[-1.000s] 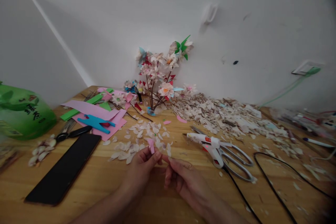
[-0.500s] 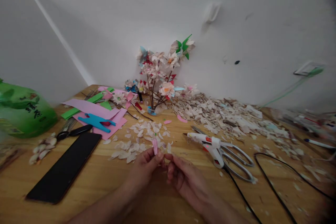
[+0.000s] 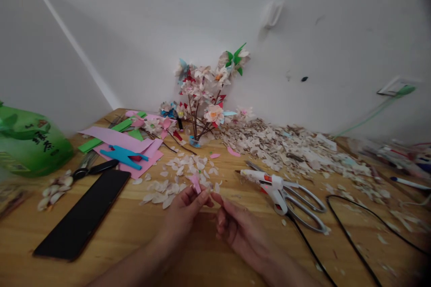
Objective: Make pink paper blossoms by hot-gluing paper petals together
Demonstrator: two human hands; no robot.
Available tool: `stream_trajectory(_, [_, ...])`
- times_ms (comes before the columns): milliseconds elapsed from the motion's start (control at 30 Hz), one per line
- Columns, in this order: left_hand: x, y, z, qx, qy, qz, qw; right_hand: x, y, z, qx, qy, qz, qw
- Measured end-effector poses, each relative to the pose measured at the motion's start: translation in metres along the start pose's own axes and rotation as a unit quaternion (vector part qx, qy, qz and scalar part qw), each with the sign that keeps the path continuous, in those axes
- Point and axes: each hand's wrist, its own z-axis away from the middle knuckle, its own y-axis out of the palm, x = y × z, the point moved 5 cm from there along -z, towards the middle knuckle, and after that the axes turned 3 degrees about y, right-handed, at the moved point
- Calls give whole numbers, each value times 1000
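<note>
My left hand (image 3: 184,212) pinches a small pink paper piece (image 3: 195,184) between thumb and fingertips, just above the wooden table (image 3: 134,242). My right hand (image 3: 235,226) sits close beside it, fingers curled, its fingertips meeting the left hand near the pink piece; I cannot make out whether it grips anything. Loose pale petals (image 3: 175,179) lie scattered just beyond both hands. A white hot glue gun (image 3: 269,184) rests to the right, lying over a pair of scissors (image 3: 303,208).
A bouquet of paper flowers (image 3: 207,94) stands against the wall. Pink, green and blue paper sheets (image 3: 124,145) and black-handled scissors (image 3: 92,170) lie at the left, with a black phone (image 3: 82,215) and green bag (image 3: 28,143). A heap of pale scraps (image 3: 296,150) and black cables (image 3: 353,233) fill the right.
The two hands have drawn slightly closer together and shifted a little to the right; the pink piece has tilted in the left fingers.
</note>
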Motion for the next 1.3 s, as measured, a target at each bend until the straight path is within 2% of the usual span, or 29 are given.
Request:
stream_trajectory(133, [-3,0,0,-10,13,-20,1000,-2,3,-1,24,-8,35,999])
stream_trajectory(333, [1,1,-2,47,-6,22,999,-4,3,1,35,-13,58,998])
stream_trajectory(467, [-2,5,-1,87,-3,14,996,-5,3,2,28,1,55,998])
stream_trajectory(567, [-5,6,-1,81,19,-8,996,-6,3,2,17,9,49,999])
stream_trajectory(700, [-2,7,-1,81,25,-10,996,2,3,0,4,-22,59,998])
stream_trajectory(900, [-4,7,1,97,13,52,994,22,-11,0,-93,-61,17,994])
stream_trajectory(1000, [-4,5,1,71,-7,63,995,24,-10,3,-85,-53,33,994])
stream_trajectory(1067, [-1,4,1,59,-23,67,996,27,-8,4,-82,-73,69,992])
stream_trajectory(1167, [4,2,1,47,-40,50,997,34,-7,7,-106,-151,168,968])
stream_trajectory(1300, [8,1,2,37,-59,8,998,43,-4,11,-136,-232,354,896])
